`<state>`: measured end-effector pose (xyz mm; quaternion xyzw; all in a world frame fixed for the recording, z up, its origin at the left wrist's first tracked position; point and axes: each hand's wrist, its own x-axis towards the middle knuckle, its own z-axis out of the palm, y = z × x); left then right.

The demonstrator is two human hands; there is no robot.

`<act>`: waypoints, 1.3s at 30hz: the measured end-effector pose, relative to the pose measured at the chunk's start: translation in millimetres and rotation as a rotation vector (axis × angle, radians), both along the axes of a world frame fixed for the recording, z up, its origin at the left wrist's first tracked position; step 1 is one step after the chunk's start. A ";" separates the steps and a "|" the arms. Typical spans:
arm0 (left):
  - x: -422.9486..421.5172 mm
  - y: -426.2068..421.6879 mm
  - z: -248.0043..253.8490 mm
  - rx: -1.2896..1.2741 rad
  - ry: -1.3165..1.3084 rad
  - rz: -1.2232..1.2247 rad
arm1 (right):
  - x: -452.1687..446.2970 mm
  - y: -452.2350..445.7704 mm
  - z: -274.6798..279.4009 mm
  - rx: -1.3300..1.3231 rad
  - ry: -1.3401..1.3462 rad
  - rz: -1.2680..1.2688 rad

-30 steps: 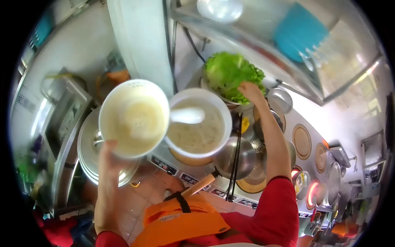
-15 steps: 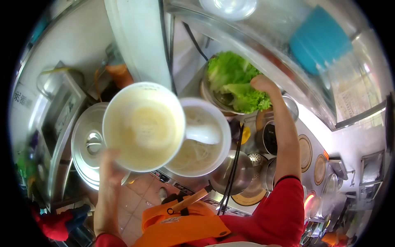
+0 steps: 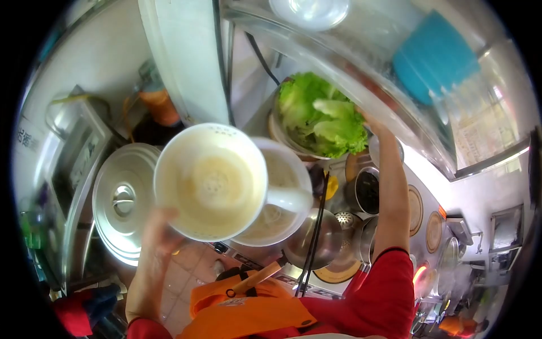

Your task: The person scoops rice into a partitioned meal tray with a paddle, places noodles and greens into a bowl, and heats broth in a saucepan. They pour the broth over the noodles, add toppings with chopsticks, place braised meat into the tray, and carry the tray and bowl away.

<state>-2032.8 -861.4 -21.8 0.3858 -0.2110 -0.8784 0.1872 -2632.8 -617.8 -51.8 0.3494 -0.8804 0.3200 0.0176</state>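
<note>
Here, hands [image 3: 161,229] [image 3: 374,123] flank a smooth round bowl [image 3: 212,181] and frilly lettuce [image 3: 330,121].

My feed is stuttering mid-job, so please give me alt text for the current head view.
A person's left hand holds a white bowl, pale yellowish inside, in front of a white pot of cloudy liquid. The right hand, partly hidden, is at leafy greens heaped in a round container. Nearer the body, dark chopsticks cross a metal pan.

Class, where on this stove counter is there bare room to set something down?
Two round hotplates, between the right forearm and the pots farther right, look bare where visible. Crowded: around the steel pan, chopsticks and lettuce.
</note>
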 end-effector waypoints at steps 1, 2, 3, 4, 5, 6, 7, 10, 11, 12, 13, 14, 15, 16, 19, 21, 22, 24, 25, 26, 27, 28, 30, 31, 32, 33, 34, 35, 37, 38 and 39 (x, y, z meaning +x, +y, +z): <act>-1.9 -0.4 1.2 0.006 -0.009 -0.002 | -0.9 0.8 -3.0 -0.010 0.011 -0.011; -5.2 0.7 4.7 0.008 0.021 -0.016 | -1.2 2.1 -6.7 -0.021 0.024 -0.022; -8.6 2.7 11.7 0.009 0.046 -0.031 | -0.2 2.7 -9.4 -0.030 0.030 -0.029; -11.6 4.7 17.7 0.010 0.070 -0.045 | 0.5 4.4 -11.4 -0.042 0.033 -0.039; -14.3 6.2 22.4 0.009 0.071 -0.059 | 0.5 6.0 -12.7 -0.052 0.035 -0.049; -16.8 7.6 26.5 0.008 0.072 -0.074 | 0.9 7.1 -14.3 -0.058 0.035 -0.054; -17.7 8.2 28.3 0.007 0.073 -0.088 | -0.6 9.4 -13.1 -0.066 0.035 -0.061; -14.1 2.5 15.3 0.006 0.071 -0.125 | -7.1 13.3 -10.0 -0.090 0.049 -0.084; -14.9 3.6 17.0 -0.007 0.064 -0.119 | -10.4 14.3 -7.7 -0.102 0.054 -0.091; -17.1 5.4 20.3 -0.021 0.056 -0.113 | -13.5 14.3 -6.2 -0.107 0.066 -0.099; -19.1 6.6 23.1 -0.034 0.048 -0.107 | -15.4 16.3 -4.7 -0.124 0.066 -0.109; -20.8 6.2 24.9 -0.042 0.068 -0.138 | -16.8 17.5 -4.2 -0.154 0.045 -0.111; -23.3 6.1 26.0 -0.048 0.089 -0.165 | -14.1 15.7 0.6 -0.205 -0.019 -0.101; -26.1 6.1 27.7 -0.055 0.111 -0.192 | -0.2 8.7 12.1 -0.294 -0.159 -0.075; -38.5 11.0 41.0 -0.074 0.047 -0.208 | 80.2 -28.5 64.5 -0.567 -0.800 0.104; -49.0 17.9 53.7 -0.092 0.029 -0.181 | 154.8 -59.5 97.7 -0.524 -1.021 0.292; -52.0 19.2 56.9 -0.102 0.020 -0.167 | 191.5 -71.9 110.1 -0.439 -1.012 0.388; -54.9 16.9 51.8 -0.079 0.055 -0.207 | 245.9 -85.2 121.3 -0.161 -0.670 0.598; -55.6 16.5 48.9 -0.068 0.072 -0.227 | 258.0 -89.2 122.5 -0.049 -0.359 0.807; -55.6 16.6 47.1 -0.065 0.075 -0.230 | 264.1 -91.8 125.0 0.065 -0.037 0.997; -54.8 15.5 46.3 -0.068 0.075 -0.232 | 261.7 -89.2 134.4 0.135 -0.244 0.970; -53.8 14.3 46.0 -0.071 0.074 -0.234 | 242.5 -88.1 128.0 0.022 -0.540 0.844; -50.0 13.8 48.5 -0.105 0.076 -0.216 | 193.0 -99.3 104.1 -0.116 -0.489 0.503; -47.5 14.2 49.0 -0.122 0.077 -0.207 | 160.1 -105.2 69.9 0.049 -0.085 0.502; -42.6 14.0 47.5 -0.087 0.093 -0.224 | 142.0 -111.2 38.3 0.451 -0.041 0.393; -35.4 13.7 45.1 -0.052 0.108 -0.240 | 128.6 -114.4 6.0 0.847 0.006 0.269; -30.9 14.5 42.6 -0.017 0.128 -0.259 | 116.3 -105.9 -39.6 0.936 0.266 0.331; -28.8 19.2 55.0 -0.046 0.039 -0.215 | 107.5 -98.9 -73.4 1.015 0.530 0.388; -15.9 21.3 53.8 -0.072 -0.043 -0.137 | 99.0 -103.7 -87.4 1.088 0.518 0.334; -10.2 21.6 52.1 -0.085 -0.084 -0.098 | 93.4 -106.3 -93.3 1.125 0.512 0.307; -8.0 22.0 50.2 -0.112 -0.031 -0.086 | 94.6 -109.2 -72.8 1.108 0.401 0.262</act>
